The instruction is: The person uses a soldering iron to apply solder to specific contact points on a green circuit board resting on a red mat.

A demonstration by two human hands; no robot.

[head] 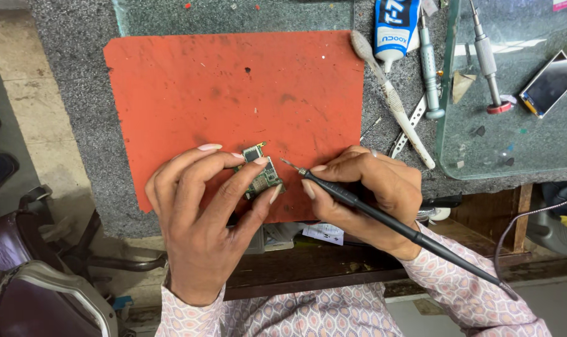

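- Grey speckled stone forms the workbench (77,125), with a worn red mat (233,87) laid flat across its middle and a wooden ledge below the front edge.
- Nearest the camera, two sleeves in a pale patterned fabric lead up to the person's hands.
- The left hand (202,212) is curled over the mat's front edge, its thumb and fingertips pinching a small green circuit board (261,171) (bare components showing on top) that lies tilted on the mat.
- The right hand (364,193) is closed around a slim black soldering iron (383,218), held like a pen; its metal tip sits just beside the board's right edge, though whether it touches cannot be told.
- The iron's handle runs down and to the right past the wrist, and a thin cable (533,218) loops near that end.
- Just beyond the right hand, off the mat, a white toothbrush (393,100) lies diagonally on the stone, with flat metal tweezers (411,122) next to it.
- Farther right sits a thick glass slab (483,150) over the bench, carrying a precision screwdriver (488,62) with a red base and a small display screen (550,84).
- At the far edge, a blue-and-white glue tube (393,28) points toward the mat, and another grey screwdriver (429,65) lies alongside it.
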